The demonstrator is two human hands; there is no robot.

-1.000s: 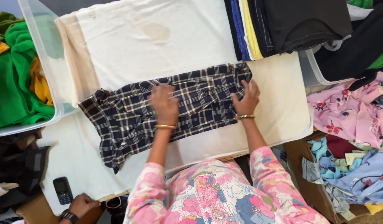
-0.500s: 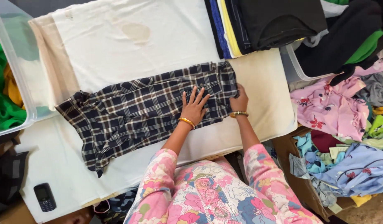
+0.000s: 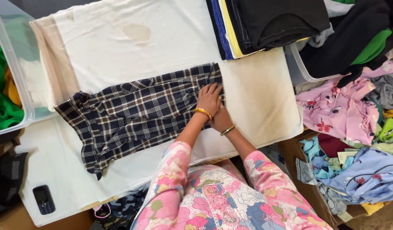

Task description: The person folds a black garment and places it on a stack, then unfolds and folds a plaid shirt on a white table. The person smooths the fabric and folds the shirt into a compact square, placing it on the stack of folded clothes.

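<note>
Here, the left hand [image 3: 210, 99] is pressing flat, fingers spread, on the right end of the dark navy-and-white plaid cotton shirt [image 3: 137, 115]. The right hand [image 3: 222, 120] is lying just beside it, partly hidden beneath; its grip cannot be told. The shirt is lying across the white cloth-covered table [image 3: 256, 93]. A stack of folded dark garments [image 3: 264, 23] is sitting beyond, and a black mobile phone [image 3: 43, 199] is resting near the left corner.

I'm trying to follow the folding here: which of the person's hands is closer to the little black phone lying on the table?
Left. The left hand rests on the plaid garment, on the side toward the phone. The right hand sits just beyond it at the garment's edge, slightly farther away.
</note>
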